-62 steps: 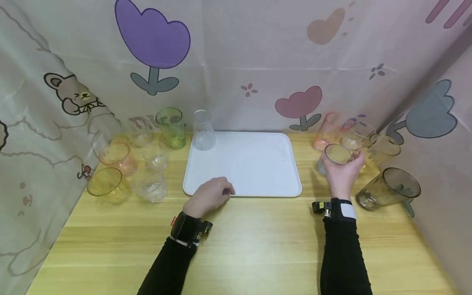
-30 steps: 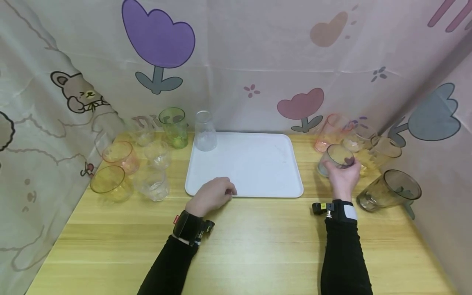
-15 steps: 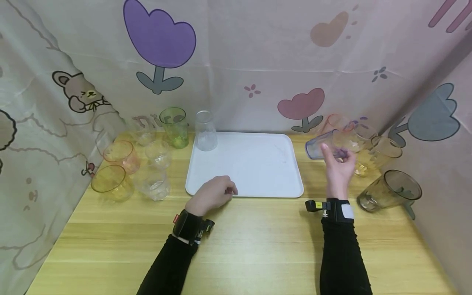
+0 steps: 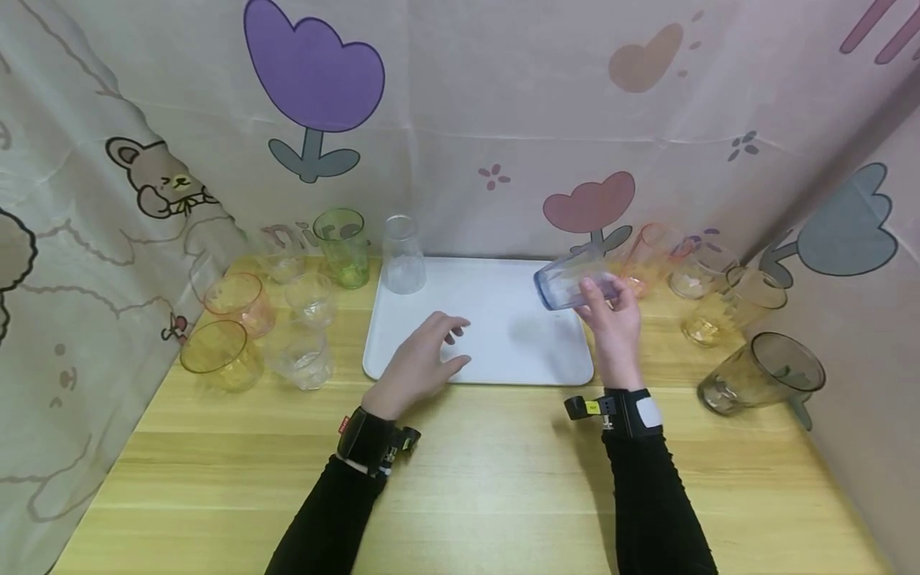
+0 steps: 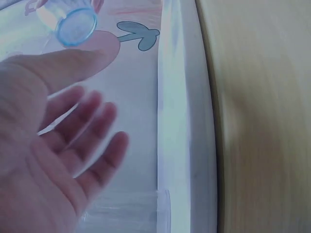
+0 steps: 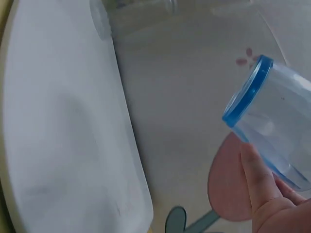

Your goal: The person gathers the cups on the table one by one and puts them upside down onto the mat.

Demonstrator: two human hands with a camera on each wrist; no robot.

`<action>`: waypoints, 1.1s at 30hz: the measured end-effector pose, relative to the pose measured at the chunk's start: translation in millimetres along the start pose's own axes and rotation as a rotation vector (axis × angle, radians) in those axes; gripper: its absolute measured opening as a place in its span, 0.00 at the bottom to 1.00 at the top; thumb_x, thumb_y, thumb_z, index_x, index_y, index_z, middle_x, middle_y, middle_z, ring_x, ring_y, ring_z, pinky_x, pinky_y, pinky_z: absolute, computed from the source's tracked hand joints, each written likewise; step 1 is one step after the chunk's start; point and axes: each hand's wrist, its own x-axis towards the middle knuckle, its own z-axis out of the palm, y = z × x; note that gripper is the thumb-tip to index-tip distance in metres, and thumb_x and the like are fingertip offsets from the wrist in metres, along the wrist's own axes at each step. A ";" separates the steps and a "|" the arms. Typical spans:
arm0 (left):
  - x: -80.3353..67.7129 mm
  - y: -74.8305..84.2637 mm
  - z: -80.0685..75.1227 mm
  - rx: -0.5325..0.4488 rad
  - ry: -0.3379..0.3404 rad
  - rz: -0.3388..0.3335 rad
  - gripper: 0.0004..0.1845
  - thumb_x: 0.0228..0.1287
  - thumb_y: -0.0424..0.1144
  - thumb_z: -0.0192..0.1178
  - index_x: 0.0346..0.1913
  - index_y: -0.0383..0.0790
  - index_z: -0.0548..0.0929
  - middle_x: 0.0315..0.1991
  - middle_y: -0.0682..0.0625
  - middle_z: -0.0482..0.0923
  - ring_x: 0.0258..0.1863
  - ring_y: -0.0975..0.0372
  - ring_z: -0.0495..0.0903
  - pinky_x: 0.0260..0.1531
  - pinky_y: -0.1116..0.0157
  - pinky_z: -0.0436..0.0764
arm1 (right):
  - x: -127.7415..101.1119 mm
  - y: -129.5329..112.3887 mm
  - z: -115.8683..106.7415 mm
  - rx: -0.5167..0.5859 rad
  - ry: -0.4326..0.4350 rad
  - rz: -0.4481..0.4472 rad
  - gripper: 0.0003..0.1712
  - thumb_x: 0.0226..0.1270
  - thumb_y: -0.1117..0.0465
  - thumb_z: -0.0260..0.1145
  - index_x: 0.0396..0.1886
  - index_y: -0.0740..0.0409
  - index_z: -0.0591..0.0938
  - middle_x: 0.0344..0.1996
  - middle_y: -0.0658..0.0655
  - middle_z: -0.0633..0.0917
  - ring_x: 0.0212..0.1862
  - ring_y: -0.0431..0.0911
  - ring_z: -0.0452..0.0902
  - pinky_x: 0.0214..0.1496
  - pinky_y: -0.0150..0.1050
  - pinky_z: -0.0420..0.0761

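- We see a yellow wooden worktop (image 4: 474,471) with cloth walls around it, printed with tulips and a bear.
- A white tray (image 4: 496,351) lies at the middle of the worktop's back edge.
- An upside-down clear cup (image 4: 402,255) stands on the tray's back left corner.
- More cups stand in the worktop's back left corner, like a green cup (image 4: 341,247). Others sit in the back right corner, like a brown cup (image 4: 762,374) that leans over.
- Our right hand (image 4: 611,323) grips a blue cup (image 4: 571,283) in the air over the tray's back right corner.
- The blue cup lies on its side, its long way running left to right. We cannot tell which end is its mouth.
- Our left hand (image 4: 424,363) hangs over the tray's front edge with its fingers spread and holds nothing.
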 end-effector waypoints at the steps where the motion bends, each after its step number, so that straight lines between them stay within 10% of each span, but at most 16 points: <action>1: 0.5 0.1 0.0 -0.020 0.032 0.020 0.29 0.65 0.36 0.73 0.67 0.39 0.76 0.55 0.48 0.77 0.51 0.57 0.80 0.49 0.61 0.83 | -1.9 0.9 3.4 -0.008 -0.022 0.006 0.17 0.74 0.59 0.69 0.55 0.55 0.74 0.49 0.54 0.76 0.49 0.42 0.81 0.54 0.33 0.86; 11: 4.6 1.7 1.5 -0.208 0.202 0.071 0.43 0.59 0.40 0.78 0.73 0.37 0.65 0.66 0.43 0.70 0.60 0.53 0.77 0.56 0.54 0.82 | -24.3 21.3 34.1 -0.031 -0.222 0.137 0.29 0.76 0.53 0.66 0.67 0.63 0.70 0.55 0.57 0.78 0.53 0.44 0.80 0.56 0.37 0.86; 33: 3.5 4.5 2.6 -0.262 0.219 0.041 0.51 0.54 0.39 0.81 0.75 0.35 0.60 0.67 0.40 0.67 0.58 0.50 0.76 0.56 0.54 0.83 | -57.8 42.6 66.8 -0.024 -0.431 0.238 0.35 0.78 0.55 0.62 0.74 0.68 0.62 0.68 0.69 0.71 0.67 0.59 0.73 0.61 0.42 0.84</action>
